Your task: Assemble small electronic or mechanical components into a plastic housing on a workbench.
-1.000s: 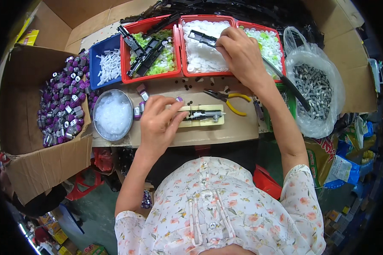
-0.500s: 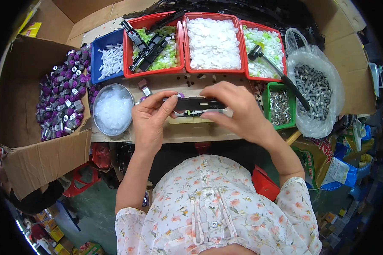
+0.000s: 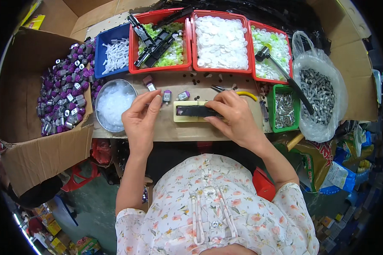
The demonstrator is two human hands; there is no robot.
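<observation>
A long black plastic housing lies in a pale yellow block-shaped holder on the bench before me. My right hand grips its right end between thumb and fingers. To the left of the holder, my left hand is raised, apart from the housing, thumb and index tips close together. Anything small between those tips I cannot make out. Two small motors with purple ends, one upright and one on its side, sit just beyond the holder. Another motor stands beyond my left fingertips.
A metal bowl of clear jelly-like stuff and a carton of motors are left. Blue and red bins line the back. Yellow-handled pliers, a green screw bin, a hammer and a bag are right.
The black housing has come down into the yellow holder. My left hand has let go of it and drawn back left; my right hand stays on its right end.
</observation>
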